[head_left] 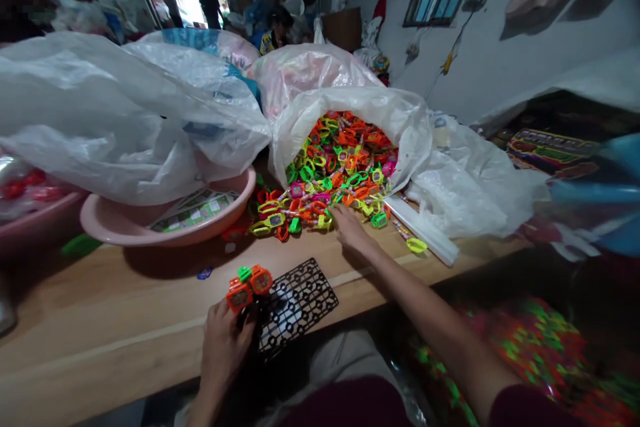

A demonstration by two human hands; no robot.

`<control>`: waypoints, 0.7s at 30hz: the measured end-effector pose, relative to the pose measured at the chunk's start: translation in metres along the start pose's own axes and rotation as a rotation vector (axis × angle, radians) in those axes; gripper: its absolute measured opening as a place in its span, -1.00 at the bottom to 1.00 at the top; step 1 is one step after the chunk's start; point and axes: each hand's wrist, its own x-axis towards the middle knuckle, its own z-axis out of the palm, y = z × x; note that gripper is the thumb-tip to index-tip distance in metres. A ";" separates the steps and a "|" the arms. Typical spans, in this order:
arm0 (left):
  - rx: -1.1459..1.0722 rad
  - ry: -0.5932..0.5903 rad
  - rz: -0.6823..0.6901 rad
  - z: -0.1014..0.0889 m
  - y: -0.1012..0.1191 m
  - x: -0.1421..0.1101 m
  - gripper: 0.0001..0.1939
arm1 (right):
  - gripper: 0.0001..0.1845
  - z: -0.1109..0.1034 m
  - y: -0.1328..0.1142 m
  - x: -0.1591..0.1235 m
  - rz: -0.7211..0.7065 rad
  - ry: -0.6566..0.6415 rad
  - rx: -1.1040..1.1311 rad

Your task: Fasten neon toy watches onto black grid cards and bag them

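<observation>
My left hand (226, 333), fingers closed, holds several orange and green toy watches (250, 287) above the near edge of the wooden table. A black plastic grid (300, 303) lies right beside that hand, its left end partly hidden by the watches and fingers. My right hand (349, 227) reaches forward to a heap of toy watches (320, 203) in orange, green, yellow and pink. Its fingers are apart and its fingertips touch the front of the heap. The heap spills out of a large white plastic bag (415, 140) lying on its side.
A pink basin (165, 227) with printed cards (197, 210) stands left of the heap. Large filled plastic bags (100, 107) line the back. A clear plastic roll (425, 233) and a loose yellow toy watch (416, 245) lie on the right. A person (277, 30) is farther back.
</observation>
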 end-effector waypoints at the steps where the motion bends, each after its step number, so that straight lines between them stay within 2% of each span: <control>1: 0.000 0.001 0.000 0.000 0.001 0.000 -0.69 | -0.34 -0.001 0.000 -0.008 -0.013 -0.029 0.003; 5: 0.002 -0.005 0.004 -0.001 0.005 0.000 -0.67 | -0.62 -0.011 -0.010 -0.029 -0.038 -0.145 0.145; 8: 0.006 -0.009 -0.001 -0.001 0.006 0.001 -0.68 | -0.73 -0.018 -0.012 -0.025 -0.045 -0.133 0.178; 11: 0.010 -0.015 -0.009 0.000 0.005 0.000 -0.68 | -0.70 -0.019 -0.006 -0.012 -0.147 -0.134 0.132; 14: 0.011 0.000 0.001 0.001 0.004 -0.001 -0.67 | -0.63 -0.014 -0.004 -0.006 -0.246 -0.213 0.093; 17: 0.033 0.004 -0.003 0.001 0.005 -0.002 -0.66 | -0.62 -0.012 -0.006 -0.012 -0.274 -0.253 0.100; 21: 0.044 -0.013 0.002 0.000 0.007 -0.002 -0.66 | -0.62 -0.013 -0.004 -0.028 -0.289 -0.242 0.121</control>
